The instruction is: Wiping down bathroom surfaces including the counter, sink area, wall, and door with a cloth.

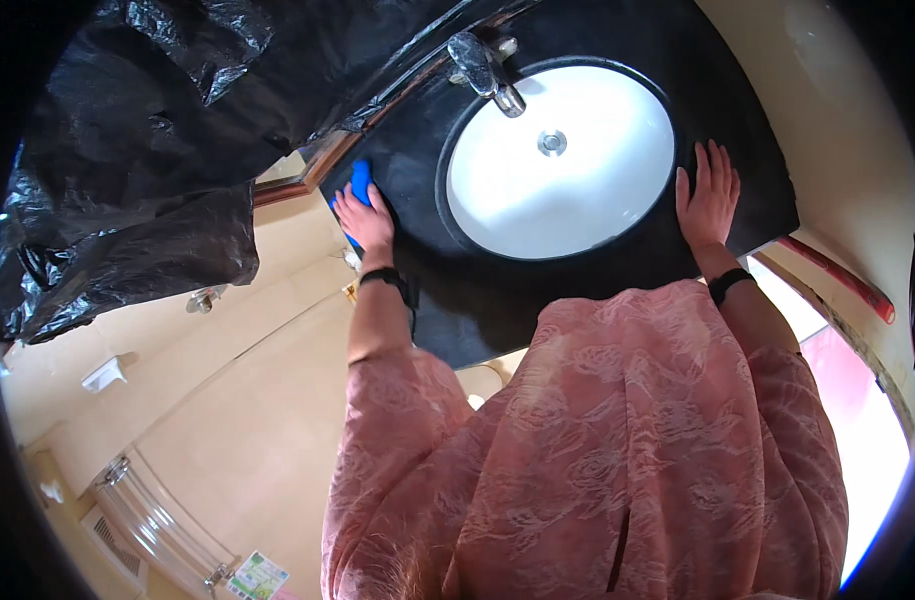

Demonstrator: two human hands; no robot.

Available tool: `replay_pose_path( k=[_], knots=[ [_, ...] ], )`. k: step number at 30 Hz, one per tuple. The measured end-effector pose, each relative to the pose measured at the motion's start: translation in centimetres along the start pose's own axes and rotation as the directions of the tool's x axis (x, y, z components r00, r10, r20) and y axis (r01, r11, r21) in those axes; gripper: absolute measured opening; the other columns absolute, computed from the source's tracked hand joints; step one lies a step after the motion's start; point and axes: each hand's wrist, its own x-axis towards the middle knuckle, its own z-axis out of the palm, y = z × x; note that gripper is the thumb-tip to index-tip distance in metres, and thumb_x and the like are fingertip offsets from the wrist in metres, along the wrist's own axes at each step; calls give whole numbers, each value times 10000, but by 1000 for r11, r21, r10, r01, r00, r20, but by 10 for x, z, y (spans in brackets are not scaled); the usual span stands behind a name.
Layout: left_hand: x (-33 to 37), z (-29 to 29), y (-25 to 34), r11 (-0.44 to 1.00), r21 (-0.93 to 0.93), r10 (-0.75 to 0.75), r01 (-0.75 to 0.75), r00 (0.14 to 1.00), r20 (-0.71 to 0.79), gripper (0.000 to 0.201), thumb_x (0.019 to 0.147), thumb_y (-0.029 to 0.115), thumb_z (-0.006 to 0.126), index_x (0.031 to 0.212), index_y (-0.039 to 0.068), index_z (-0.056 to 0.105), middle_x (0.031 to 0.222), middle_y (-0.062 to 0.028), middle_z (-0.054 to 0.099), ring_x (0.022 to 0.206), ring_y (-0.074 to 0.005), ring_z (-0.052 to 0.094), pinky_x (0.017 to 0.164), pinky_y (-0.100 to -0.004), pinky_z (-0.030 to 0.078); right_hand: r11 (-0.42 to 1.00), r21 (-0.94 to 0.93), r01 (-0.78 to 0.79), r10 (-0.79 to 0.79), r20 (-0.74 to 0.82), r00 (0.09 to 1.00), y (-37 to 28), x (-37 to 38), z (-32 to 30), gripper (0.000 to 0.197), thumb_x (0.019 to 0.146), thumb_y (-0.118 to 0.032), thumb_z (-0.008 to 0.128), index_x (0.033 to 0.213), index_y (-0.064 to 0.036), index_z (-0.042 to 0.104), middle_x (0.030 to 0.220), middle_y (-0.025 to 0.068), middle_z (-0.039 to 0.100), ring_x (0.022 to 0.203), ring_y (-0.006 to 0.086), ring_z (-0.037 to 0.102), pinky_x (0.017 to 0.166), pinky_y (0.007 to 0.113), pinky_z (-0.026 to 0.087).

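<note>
My left hand (364, 218) is at the left end of the black countertop (453, 318), with its fingers over a bunched blue cloth (361, 182). Part of the cloth sticks out past the thumb, and the rest is under the palm. On the far side of the sink, my right hand (710, 196) lies flat on the counter, fingers stretched and holding nothing. Between the two hands is a white oval sink (578, 190) with a round metal drain (552, 143). A chrome faucet (488, 75) reaches over its back left rim.
Black plastic sheeting (158, 130) hangs at the upper left, by a wood-framed edge (323, 165). A metal towel rack (163, 520) is on the beige wall at the lower left. A red bar (843, 280) stands off the counter's right end.
</note>
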Motion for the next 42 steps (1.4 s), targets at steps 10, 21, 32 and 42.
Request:
replay_pose_path(
  k=[10,21,32,42],
  knots=[
    [-93,-22,103,960,-132,258,-247,963,79,574,1004,379,571,1462,59,439,1581,-235,358,1494,-430,275,1176,-605,241,1000,-16,-23,23,-1,1000,6,-3,-2,522,1043,-391,478,1489,-122,435,1551,113,432,1480,288,343,1210,504,253],
    [-53,-15,129,930,-146,351,-337,932,87,580,1000,380,578,1457,56,429,1570,-238,366,1486,-431,285,1182,-592,233,1000,-5,-8,8,-17,1000,4,-2,-2,511,1046,-397,475,1480,-130,447,1548,115,435,1470,295,361,1208,507,261],
    [13,9,173,889,-232,423,-395,902,85,603,984,454,567,1463,109,448,1585,-203,353,1502,-396,263,1204,-586,209,999,-36,-19,19,-9,1000,1,-1,2,508,1046,-404,467,1477,-134,465,1547,104,448,1472,282,364,1213,497,260],
    [-172,-70,55,981,-115,178,-159,969,172,554,1001,357,579,1473,96,450,1627,-185,312,1521,-389,249,1176,-649,180,999,-25,-22,22,-4,1000,5,-5,5,517,1048,-403,466,1492,-138,442,1551,102,441,1474,283,362,1207,512,262]
  ],
)
